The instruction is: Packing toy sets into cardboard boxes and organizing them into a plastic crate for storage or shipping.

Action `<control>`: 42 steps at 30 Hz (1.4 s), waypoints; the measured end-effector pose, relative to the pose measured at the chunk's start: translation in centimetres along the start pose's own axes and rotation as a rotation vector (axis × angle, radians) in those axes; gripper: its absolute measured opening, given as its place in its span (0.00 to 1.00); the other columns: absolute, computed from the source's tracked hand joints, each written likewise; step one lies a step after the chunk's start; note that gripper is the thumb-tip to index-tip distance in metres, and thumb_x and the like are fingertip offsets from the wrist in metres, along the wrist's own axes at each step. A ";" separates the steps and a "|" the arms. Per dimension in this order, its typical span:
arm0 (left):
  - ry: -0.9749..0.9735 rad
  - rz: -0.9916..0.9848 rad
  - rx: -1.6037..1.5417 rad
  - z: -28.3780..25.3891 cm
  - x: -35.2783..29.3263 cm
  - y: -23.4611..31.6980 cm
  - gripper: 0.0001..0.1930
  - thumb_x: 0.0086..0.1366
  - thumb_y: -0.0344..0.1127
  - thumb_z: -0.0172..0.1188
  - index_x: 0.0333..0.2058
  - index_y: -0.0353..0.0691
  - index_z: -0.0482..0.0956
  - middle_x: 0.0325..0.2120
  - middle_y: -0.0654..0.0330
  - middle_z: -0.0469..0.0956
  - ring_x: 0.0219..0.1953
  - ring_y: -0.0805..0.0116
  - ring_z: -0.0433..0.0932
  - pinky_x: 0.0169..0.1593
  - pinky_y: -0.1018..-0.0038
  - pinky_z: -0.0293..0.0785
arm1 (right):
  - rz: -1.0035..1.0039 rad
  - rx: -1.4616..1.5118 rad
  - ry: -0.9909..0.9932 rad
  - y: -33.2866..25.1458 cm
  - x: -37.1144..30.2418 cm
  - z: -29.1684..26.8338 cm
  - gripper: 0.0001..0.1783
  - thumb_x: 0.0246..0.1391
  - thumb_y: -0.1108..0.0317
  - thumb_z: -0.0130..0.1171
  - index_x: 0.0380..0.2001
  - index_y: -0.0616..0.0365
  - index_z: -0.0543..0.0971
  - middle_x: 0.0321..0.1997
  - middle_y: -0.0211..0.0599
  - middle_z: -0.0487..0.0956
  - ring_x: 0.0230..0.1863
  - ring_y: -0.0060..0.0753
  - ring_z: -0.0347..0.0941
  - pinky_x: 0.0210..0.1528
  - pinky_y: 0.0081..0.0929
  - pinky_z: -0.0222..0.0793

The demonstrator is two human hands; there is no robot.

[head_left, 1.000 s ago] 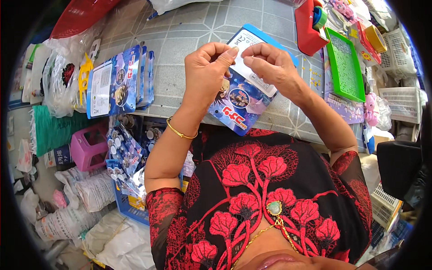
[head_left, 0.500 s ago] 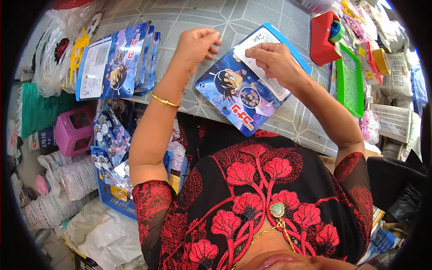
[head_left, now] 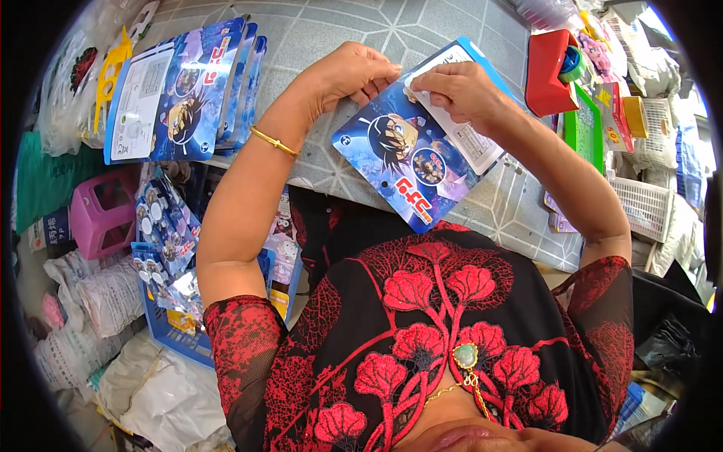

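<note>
A blue printed backing card (head_left: 399,151) with a cartoon figure and a white panel lies slanted on the grey tiled-pattern tabletop (head_left: 324,30). My right hand (head_left: 459,94) is over the card's upper part, thumb and fingers pinched at the edge of the white panel. My left hand (head_left: 354,75) is beside the card's upper left edge, its fingers bent together with the tips close to my right fingertips. Whatever either pinch holds is too small or hidden to make out. To the left lies an overlapping stack of matching blue cards (head_left: 192,113).
At the right stand a red tape dispenser (head_left: 546,75), a green tray (head_left: 584,132) and a white basket (head_left: 640,207). Below the table's left edge are a blue crate (head_left: 177,343) holding packaged cards and a pink stool (head_left: 105,215). A yellow plastic piece (head_left: 111,79) lies beyond the stack.
My left hand has moved right and slightly down, toward the card and my right fingertips. My right hand stays pinched over the card. The whole view has shifted slightly.
</note>
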State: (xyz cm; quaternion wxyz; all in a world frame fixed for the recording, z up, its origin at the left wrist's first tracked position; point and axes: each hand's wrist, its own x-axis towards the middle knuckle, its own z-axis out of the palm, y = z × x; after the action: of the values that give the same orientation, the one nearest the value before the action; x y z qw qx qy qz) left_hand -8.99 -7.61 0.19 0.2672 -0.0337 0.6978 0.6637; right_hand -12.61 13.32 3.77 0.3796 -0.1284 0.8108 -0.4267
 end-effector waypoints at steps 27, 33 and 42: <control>-0.097 0.103 -0.028 -0.3 -0.3 -0.6 0.11 0.56 0.32 0.62 0.37 0.34 0.80 0.27 0.65 0.79 0.26 0.82 0.73 0.26 0.87 0.67 | -0.151 -0.093 0.184 -1.1 -0.8 0.3 0.12 0.51 0.65 0.53 0.27 0.64 0.78 0.17 0.26 0.69 0.18 0.13 0.61 0.18 0.16 0.55; -0.071 0.112 -0.006 -0.2 -0.3 -0.5 0.11 0.56 0.32 0.62 0.37 0.34 0.80 0.27 0.64 0.79 0.26 0.82 0.74 0.26 0.87 0.67 | -0.143 -0.224 0.165 -1.3 -0.6 0.2 0.13 0.50 0.63 0.53 0.27 0.63 0.79 0.17 0.26 0.70 0.19 0.15 0.62 0.20 0.17 0.58; -0.066 0.112 -0.015 -0.1 -0.5 -0.7 0.12 0.55 0.33 0.63 0.37 0.34 0.80 0.27 0.65 0.79 0.25 0.83 0.73 0.26 0.88 0.66 | -0.132 -0.272 0.164 -1.7 -0.6 0.5 0.15 0.47 0.61 0.54 0.25 0.63 0.81 0.15 0.28 0.72 0.18 0.18 0.66 0.22 0.20 0.64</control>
State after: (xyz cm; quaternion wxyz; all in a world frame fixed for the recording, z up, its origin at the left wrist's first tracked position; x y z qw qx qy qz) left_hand -8.38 -7.94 -0.23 0.2522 0.0255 0.6842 0.6838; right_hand -12.01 12.30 5.21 0.2624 -0.1961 0.8791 -0.3462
